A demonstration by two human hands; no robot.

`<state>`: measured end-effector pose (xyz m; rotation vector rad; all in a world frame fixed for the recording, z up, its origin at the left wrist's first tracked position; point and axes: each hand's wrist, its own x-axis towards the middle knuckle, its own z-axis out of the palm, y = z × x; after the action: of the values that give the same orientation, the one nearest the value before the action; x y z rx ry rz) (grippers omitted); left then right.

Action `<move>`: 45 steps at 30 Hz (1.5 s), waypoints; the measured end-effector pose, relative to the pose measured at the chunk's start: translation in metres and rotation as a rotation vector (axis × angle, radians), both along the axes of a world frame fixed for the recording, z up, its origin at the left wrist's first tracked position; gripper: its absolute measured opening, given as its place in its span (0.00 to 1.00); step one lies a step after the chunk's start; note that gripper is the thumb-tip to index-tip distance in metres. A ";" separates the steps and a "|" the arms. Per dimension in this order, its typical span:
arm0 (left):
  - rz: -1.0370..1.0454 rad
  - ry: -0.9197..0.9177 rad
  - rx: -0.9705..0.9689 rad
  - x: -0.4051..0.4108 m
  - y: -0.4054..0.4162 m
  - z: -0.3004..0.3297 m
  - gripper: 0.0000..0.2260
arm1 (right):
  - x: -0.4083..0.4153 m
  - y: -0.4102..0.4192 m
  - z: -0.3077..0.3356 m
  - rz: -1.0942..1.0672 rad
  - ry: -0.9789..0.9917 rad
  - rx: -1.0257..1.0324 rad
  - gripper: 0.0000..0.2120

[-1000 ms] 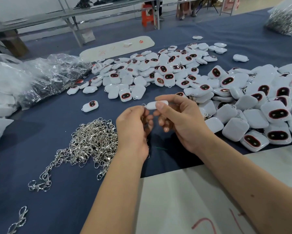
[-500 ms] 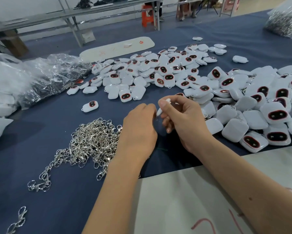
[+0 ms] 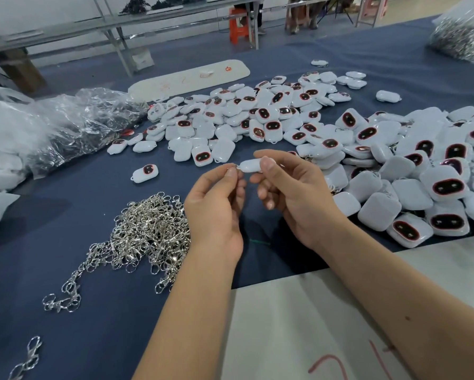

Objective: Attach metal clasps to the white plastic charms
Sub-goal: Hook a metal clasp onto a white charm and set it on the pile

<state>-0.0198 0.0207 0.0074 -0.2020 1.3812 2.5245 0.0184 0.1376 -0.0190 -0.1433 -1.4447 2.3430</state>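
My right hand (image 3: 290, 193) pinches a white plastic charm (image 3: 251, 165) edge-on between thumb and forefinger, above the blue cloth. My left hand (image 3: 216, 207) pinches a small metal clasp (image 3: 234, 167) at the charm's left end; most of the clasp is hidden by my fingers. A heap of silver clasps (image 3: 148, 231) lies just left of my left wrist. White charms with dark red-rimmed faces lie in a big pile (image 3: 411, 171) to the right and another pile (image 3: 247, 116) beyond my hands.
A single charm (image 3: 145, 172) lies alone left of my hands. Crumpled clear plastic bags (image 3: 52, 127) sit at the left. A white board (image 3: 299, 325) covers the near table edge. A bag of metal parts (image 3: 460, 34) stands at the far right. Stray clasps (image 3: 24, 357) lie bottom left.
Both hands have risen and drawn slightly apart. The charm, half a second ago tipped down and mostly hidden between my hands, now lies level with its left end at my left fingertips.
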 end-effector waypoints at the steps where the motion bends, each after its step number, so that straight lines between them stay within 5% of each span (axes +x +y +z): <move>1: 0.005 -0.001 0.000 -0.001 0.000 -0.001 0.06 | 0.000 0.000 0.000 -0.001 -0.001 0.007 0.13; 3: 0.019 0.077 -0.089 -0.002 -0.001 -0.004 0.07 | 0.000 0.000 0.000 -0.005 -0.004 0.011 0.12; 8: 0.044 0.644 -0.747 -0.011 -0.009 -0.012 0.11 | 0.001 0.001 0.002 -0.046 -0.023 -0.033 0.11; 11: 0.029 0.831 -0.955 -0.008 -0.010 -0.012 0.10 | 0.001 0.001 0.001 -0.092 -0.047 -0.006 0.07; 17: 0.034 0.771 -0.907 -0.001 -0.004 -0.014 0.08 | 0.001 0.000 -0.001 -0.510 -0.058 0.260 0.11; 22: 0.086 0.733 -1.101 -0.005 -0.012 -0.014 0.09 | 0.003 0.007 -0.002 -0.824 -0.067 0.452 0.36; 26: 0.050 0.643 -1.568 -0.008 -0.024 -0.011 0.11 | 0.002 -0.002 -0.001 -0.771 -0.110 0.804 0.24; 29: -0.009 0.526 -1.749 -0.008 -0.028 -0.007 0.12 | -0.009 -0.016 0.001 -0.582 -0.122 1.149 0.19; 34: -0.104 0.562 -1.698 -0.017 -0.035 -0.003 0.08 | -0.060 -0.029 0.005 -0.214 -0.303 1.663 0.30; 39: -0.216 0.546 -1.555 -0.027 -0.053 0.007 0.06 | -0.092 -0.026 0.007 0.045 -0.405 1.745 0.38; 45: -0.240 0.567 -1.437 -0.033 -0.061 0.003 0.11 | -0.086 -0.036 0.011 -0.174 -0.429 1.933 0.16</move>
<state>-0.0531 -0.0405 0.0108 0.4375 2.9164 0.9700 -0.0674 0.1017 -0.0082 -0.1776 -2.9072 0.0364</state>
